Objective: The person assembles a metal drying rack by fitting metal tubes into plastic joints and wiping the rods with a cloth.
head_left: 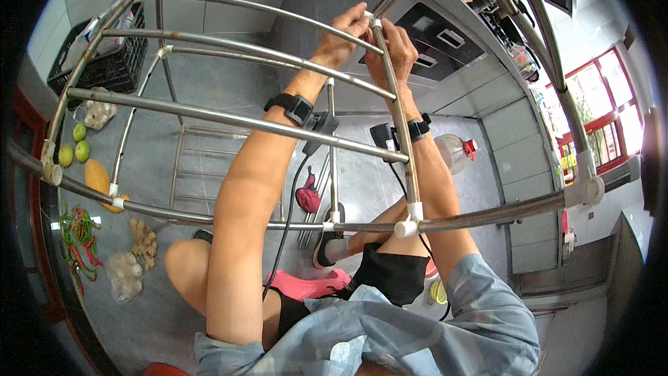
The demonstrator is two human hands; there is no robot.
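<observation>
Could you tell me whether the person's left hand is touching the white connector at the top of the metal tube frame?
Touching. The head view shows the left hand with fingertips pinched on the white connector, the right hand gripping the metal tube just below.

**Bags, crate and bottle around the floor**

A black plastic crate (104, 56) stands at the far left on the floor, with a pale bag or wrapper (94, 28) poking over its rim. Just in front of it lies a clear bag of pale round produce (99, 113). Lower left, near the floor's edge, a second clear bag (125, 275) holds pale bulbs, just beside loose ginger. To the right, near the cabinet wall, a clear plastic bottle with a red cap (456, 150) lies tilted. On the upper-right shelf sit clear jars or packets (523, 61), too small to tell apart. No signs or lit screens show.
</observation>
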